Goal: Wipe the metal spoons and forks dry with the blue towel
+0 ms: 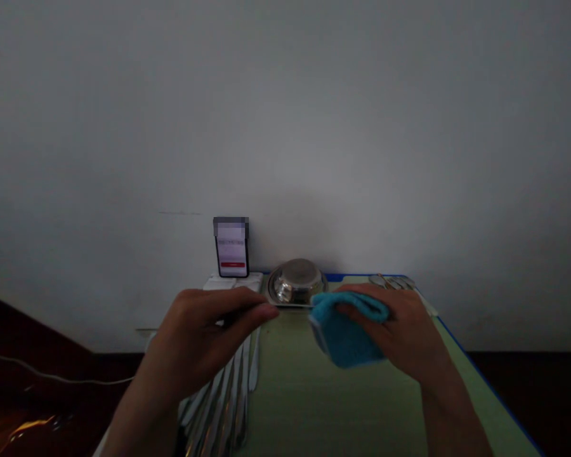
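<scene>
Blue cloth [352,346], folded over, in right hand [394,327], above green tabletop [314,406] edged in blue. Beyond both hands: bare grey wall [285,127], metal bowl [299,282], upright phone [232,254]. Beneath left hand [200,336]: row of metal cutlery [228,400]; just beyond right hand, shiny utensils [394,282]. Right hand closed around cloth; left hand pinched nearly shut at fingertips. Between left fingertips and cloth, thin strip [295,307], whether held or lying behind impossible to tell. On phone screen, blurred, unreadable digits above red bar [233,264].
</scene>
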Available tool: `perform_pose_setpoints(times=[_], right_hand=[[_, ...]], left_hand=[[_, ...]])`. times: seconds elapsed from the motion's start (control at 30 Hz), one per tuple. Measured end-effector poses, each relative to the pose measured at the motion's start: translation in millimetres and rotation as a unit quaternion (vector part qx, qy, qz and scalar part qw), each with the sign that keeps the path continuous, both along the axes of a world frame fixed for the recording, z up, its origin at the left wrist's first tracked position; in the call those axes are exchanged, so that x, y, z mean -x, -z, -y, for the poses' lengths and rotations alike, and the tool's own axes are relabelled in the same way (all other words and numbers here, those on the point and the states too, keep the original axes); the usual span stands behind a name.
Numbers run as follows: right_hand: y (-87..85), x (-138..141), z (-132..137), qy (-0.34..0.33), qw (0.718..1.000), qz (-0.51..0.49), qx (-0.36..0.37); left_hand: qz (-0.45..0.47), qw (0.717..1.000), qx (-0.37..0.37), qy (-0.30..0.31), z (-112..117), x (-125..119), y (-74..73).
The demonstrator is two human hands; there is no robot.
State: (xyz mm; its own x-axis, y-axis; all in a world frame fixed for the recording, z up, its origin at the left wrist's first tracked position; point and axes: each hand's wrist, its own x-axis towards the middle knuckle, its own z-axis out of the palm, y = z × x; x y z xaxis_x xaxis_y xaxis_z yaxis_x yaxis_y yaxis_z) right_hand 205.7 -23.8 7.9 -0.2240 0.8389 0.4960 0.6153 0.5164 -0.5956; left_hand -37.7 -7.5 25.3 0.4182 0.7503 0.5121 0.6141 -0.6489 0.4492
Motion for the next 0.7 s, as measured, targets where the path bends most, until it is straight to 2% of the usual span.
perform_pose_setpoints(times=[0.1,0.2,0.3,0.43,0.7], right_hand=[[-0.8,6.5,1.5,0.075,0.993,-0.088,0.000],[1.1,22.2,3.7,0.125,0.967,-0.222,0.003],[3.3,34.2,4.8,0.144,0.942,-0.302,0.020],[1.8,30.4,2.1,0.128,0.952,-0.276,0.039],[-2.8,-1.0,-2.0,0.064,0.989,-0.128,0.030]], left_hand=[[0.045,0.998,-0.003,-0.046,2.1,-5.0,-0.1],[0.139,0.986,0.012,-0.090,3.1,-18.0,2.6],[0.197,0.975,0.063,-0.081,1.1,-28.3,6.0],[0.137,0.984,0.106,-0.041,-4.9,-28.7,8.4],[0.013,0.997,0.066,-0.047,-3.3,-13.6,0.4]])
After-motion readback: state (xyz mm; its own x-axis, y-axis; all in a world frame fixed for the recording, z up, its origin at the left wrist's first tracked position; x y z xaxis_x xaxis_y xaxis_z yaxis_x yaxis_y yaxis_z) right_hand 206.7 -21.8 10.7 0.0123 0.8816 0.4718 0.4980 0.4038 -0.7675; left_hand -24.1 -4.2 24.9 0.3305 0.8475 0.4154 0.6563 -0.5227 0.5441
